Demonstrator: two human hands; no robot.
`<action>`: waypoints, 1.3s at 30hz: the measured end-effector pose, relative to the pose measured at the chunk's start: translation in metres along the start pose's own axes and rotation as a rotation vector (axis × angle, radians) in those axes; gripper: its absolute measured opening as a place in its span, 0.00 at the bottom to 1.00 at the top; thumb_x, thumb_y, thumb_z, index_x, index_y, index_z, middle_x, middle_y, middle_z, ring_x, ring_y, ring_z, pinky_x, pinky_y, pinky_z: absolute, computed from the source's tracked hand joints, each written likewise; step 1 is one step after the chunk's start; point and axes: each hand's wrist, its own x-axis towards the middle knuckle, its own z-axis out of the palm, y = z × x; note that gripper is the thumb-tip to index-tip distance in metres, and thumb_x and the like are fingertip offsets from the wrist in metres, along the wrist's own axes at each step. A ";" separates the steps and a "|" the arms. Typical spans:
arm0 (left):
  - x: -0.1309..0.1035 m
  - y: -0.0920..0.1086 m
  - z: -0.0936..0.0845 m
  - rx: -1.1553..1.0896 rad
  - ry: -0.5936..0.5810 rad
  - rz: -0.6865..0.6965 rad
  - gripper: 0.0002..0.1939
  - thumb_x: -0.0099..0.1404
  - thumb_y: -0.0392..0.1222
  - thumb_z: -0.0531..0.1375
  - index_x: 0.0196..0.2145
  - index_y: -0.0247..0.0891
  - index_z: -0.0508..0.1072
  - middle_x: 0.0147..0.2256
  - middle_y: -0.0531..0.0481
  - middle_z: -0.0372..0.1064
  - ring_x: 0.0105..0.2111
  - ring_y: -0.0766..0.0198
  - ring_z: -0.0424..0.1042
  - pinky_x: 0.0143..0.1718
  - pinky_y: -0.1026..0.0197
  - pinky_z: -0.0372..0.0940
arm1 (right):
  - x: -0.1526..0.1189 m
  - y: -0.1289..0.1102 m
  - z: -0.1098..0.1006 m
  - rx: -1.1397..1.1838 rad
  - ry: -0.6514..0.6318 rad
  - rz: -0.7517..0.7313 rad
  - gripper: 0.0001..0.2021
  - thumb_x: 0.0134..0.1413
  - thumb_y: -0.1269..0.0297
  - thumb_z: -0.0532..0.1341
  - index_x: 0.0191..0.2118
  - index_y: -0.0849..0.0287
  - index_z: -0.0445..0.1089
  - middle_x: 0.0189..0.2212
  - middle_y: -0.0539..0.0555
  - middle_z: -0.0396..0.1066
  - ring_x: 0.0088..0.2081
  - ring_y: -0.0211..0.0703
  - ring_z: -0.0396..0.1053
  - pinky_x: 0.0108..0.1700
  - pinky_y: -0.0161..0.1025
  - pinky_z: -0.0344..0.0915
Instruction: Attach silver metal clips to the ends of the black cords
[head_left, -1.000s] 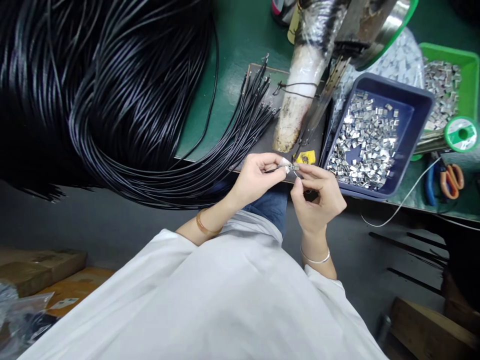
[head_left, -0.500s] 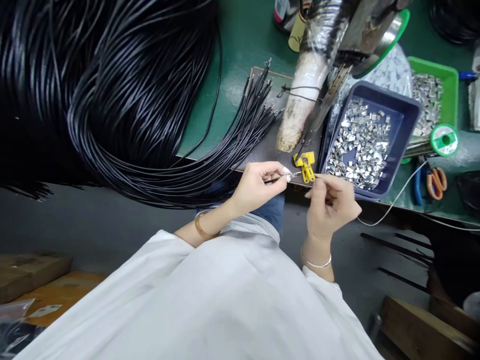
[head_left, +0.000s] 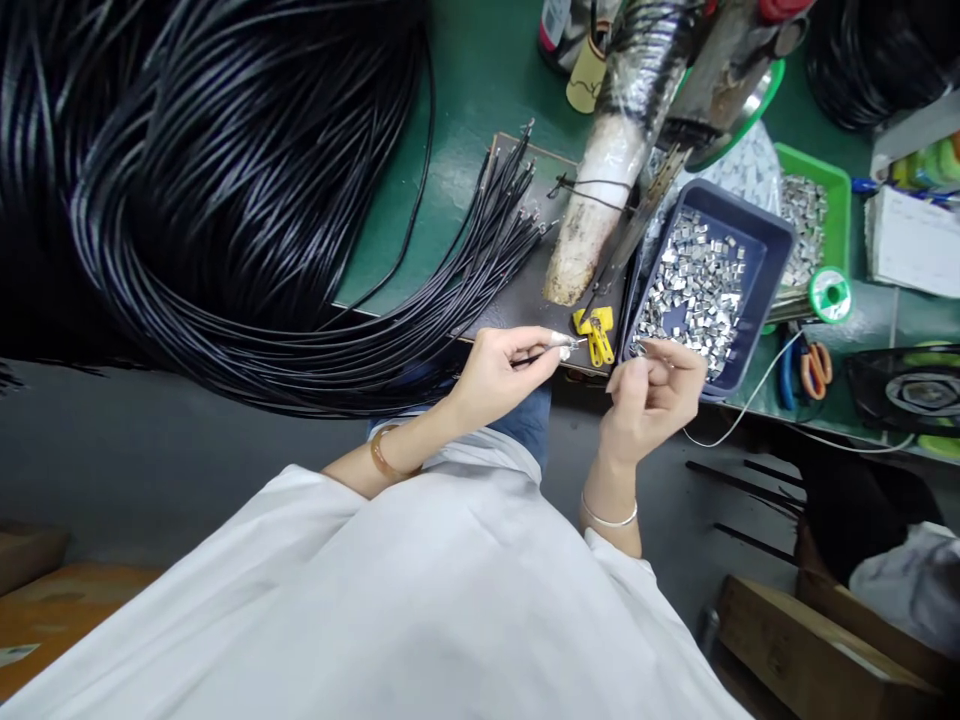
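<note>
In the head view, my left hand point(head_left: 504, 368) sits just below the middle of the frame, pinching a black cable point(head_left: 526, 360) between thumb and fingers. Its metal end point(head_left: 575, 343) pokes out past my fingertips toward the right, and something white covers a fingertip there. My right hand point(head_left: 654, 392) is a little farther right, apart from that end, with its fingers curled and the thumb close to them. I cannot tell whether anything small is caught between those fingertips.

Between my two hands, at the edge of the table, lies a yellow clip-like piece point(head_left: 597, 335). Right behind my right hand stands the dark blue tray point(head_left: 761, 258), holding many small metal pieces point(head_left: 694, 290). Left of centre, a sheaf of cables point(head_left: 517, 225) fans its tipped ends over a brown board point(head_left: 555, 165), and the great black bundle point(head_left: 247, 150) fills the upper left. A light, tapering post point(head_left: 585, 225) slants down from the upper centre to just above the yellow piece.

I judge that I am partway through handling this one cable's end. From here, the next move calls for a steady left pinch, with the tip kept exposed, and fine placing by my right fingertips.
</note>
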 end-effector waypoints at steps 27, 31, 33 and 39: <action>0.023 0.006 0.006 -0.133 0.049 -0.069 0.04 0.56 0.37 0.64 0.27 0.33 0.77 0.23 0.53 0.71 0.24 0.72 0.67 0.28 0.68 0.64 | 0.003 0.008 0.011 -0.066 -0.084 -0.263 0.07 0.51 0.74 0.64 0.33 0.56 0.68 0.40 0.51 0.76 0.41 0.39 0.76 0.41 0.39 0.77; 0.020 0.005 0.005 -0.118 0.014 -0.075 0.04 0.57 0.36 0.63 0.27 0.33 0.76 0.24 0.52 0.71 0.25 0.72 0.68 0.29 0.69 0.63 | 0.000 0.009 0.007 -0.067 -0.118 -0.252 0.06 0.51 0.73 0.63 0.34 0.56 0.67 0.40 0.51 0.76 0.41 0.39 0.76 0.41 0.40 0.77; 0.019 0.006 0.006 -0.108 -0.010 -0.078 0.05 0.58 0.36 0.62 0.27 0.32 0.75 0.25 0.52 0.71 0.24 0.72 0.67 0.29 0.69 0.63 | -0.001 0.007 0.004 -0.050 -0.123 -0.191 0.04 0.53 0.71 0.63 0.34 0.56 0.67 0.38 0.51 0.77 0.39 0.39 0.77 0.38 0.39 0.76; 0.005 0.016 -0.004 0.139 -0.308 -0.093 0.06 0.59 0.35 0.60 0.27 0.31 0.75 0.15 0.60 0.52 0.17 0.77 0.50 0.20 0.70 0.48 | 0.016 0.004 -0.017 -0.027 0.292 -0.224 0.05 0.58 0.61 0.59 0.34 0.53 0.62 0.19 0.41 0.61 0.13 0.30 0.61 0.13 0.32 0.51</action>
